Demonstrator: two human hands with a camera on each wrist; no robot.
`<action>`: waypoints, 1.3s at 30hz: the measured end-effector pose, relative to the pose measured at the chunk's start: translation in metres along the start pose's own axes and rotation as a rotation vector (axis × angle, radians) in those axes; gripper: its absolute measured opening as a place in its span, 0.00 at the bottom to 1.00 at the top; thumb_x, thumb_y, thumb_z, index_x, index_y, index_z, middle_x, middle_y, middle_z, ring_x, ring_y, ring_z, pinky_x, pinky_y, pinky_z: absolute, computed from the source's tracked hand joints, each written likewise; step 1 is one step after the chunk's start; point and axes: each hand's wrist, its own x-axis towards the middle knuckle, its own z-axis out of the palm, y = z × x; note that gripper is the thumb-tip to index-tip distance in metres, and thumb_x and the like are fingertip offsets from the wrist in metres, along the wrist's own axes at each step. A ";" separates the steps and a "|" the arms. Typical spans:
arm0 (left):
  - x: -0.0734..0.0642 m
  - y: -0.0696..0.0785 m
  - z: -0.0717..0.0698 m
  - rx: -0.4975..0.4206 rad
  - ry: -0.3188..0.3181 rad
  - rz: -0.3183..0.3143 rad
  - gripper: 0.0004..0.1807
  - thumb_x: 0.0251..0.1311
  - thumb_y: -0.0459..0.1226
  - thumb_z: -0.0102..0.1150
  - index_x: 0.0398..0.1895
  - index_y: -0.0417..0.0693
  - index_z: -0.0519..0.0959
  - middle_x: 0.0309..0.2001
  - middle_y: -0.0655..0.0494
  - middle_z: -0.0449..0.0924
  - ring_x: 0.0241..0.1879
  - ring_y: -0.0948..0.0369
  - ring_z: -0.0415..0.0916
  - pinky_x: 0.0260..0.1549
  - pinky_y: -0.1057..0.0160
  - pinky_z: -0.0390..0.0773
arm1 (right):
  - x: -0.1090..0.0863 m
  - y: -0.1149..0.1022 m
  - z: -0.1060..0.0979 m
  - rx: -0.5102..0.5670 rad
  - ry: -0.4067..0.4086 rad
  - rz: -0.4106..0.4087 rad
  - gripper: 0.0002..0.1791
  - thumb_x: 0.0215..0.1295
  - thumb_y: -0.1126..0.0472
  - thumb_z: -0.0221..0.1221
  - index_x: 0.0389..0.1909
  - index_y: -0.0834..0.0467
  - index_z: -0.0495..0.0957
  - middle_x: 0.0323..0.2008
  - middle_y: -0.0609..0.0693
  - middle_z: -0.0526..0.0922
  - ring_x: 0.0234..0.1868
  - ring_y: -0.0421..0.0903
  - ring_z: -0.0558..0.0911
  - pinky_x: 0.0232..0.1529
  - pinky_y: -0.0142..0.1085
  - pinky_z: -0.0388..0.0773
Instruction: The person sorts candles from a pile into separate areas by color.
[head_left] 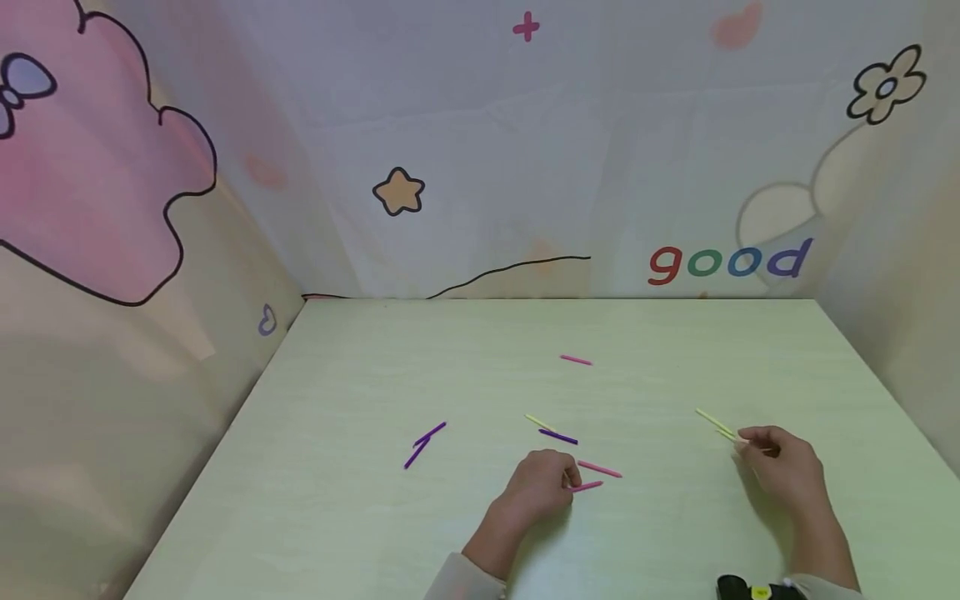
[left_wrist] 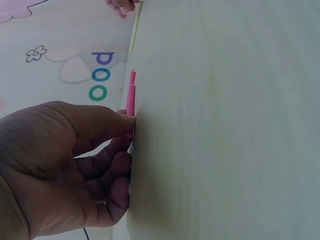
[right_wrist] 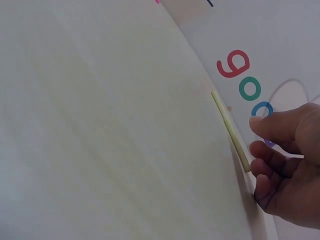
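My left hand (head_left: 542, 485) pinches the end of a short pink stick (head_left: 588, 486) between thumb and index finger, low over the table. A second pink stick (head_left: 600, 469) lies just beyond it; in the left wrist view the pink sticks (left_wrist: 131, 97) overlap in line. Over at the right, my right hand (head_left: 783, 467) has its fingertips at the near end of two yellow sticks (head_left: 714, 421), which lie nearly in line. In the right wrist view a gap shows between thumb and index finger, and the yellow sticks (right_wrist: 231, 131) run beside the fingertips.
On the pale table (head_left: 337, 533), two purple sticks (head_left: 429, 435) touch at the left. Near the middle, a yellow stick (head_left: 540, 422) lies by a purple stick (head_left: 558, 436). Farther back is a lone pink stick (head_left: 576, 360). Printed cloth walls (head_left: 480, 150) enclose the table.
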 end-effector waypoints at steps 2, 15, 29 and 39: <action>0.000 0.001 0.000 0.014 0.006 -0.005 0.10 0.43 0.23 0.62 0.23 0.48 0.80 0.21 0.64 0.71 0.24 0.67 0.66 0.26 0.72 0.66 | -0.003 -0.001 0.002 -0.004 -0.003 -0.031 0.17 0.64 0.61 0.55 0.47 0.70 0.74 0.36 0.59 0.77 0.36 0.53 0.73 0.28 0.36 0.68; -0.011 -0.004 -0.001 0.087 0.028 0.074 0.08 0.43 0.30 0.65 0.28 0.49 0.81 0.24 0.62 0.68 0.27 0.65 0.67 0.27 0.70 0.66 | -0.026 -0.026 0.006 -0.014 -0.080 -0.160 0.18 0.63 0.60 0.57 0.47 0.70 0.75 0.40 0.63 0.77 0.40 0.59 0.76 0.32 0.40 0.70; -0.035 -0.011 -0.013 0.225 0.121 0.058 0.11 0.48 0.42 0.64 0.37 0.58 0.81 0.34 0.63 0.74 0.34 0.63 0.71 0.28 0.64 0.66 | -0.047 -0.053 0.029 0.040 -0.177 -0.243 0.17 0.62 0.60 0.59 0.48 0.65 0.76 0.42 0.59 0.80 0.43 0.57 0.79 0.36 0.44 0.75; -0.050 -0.022 -0.026 0.245 0.148 0.020 0.16 0.47 0.46 0.64 0.41 0.57 0.80 0.39 0.62 0.75 0.38 0.60 0.72 0.33 0.60 0.66 | -0.055 -0.070 0.047 0.017 -0.229 -0.369 0.16 0.58 0.58 0.63 0.47 0.59 0.78 0.46 0.55 0.79 0.46 0.55 0.77 0.42 0.47 0.72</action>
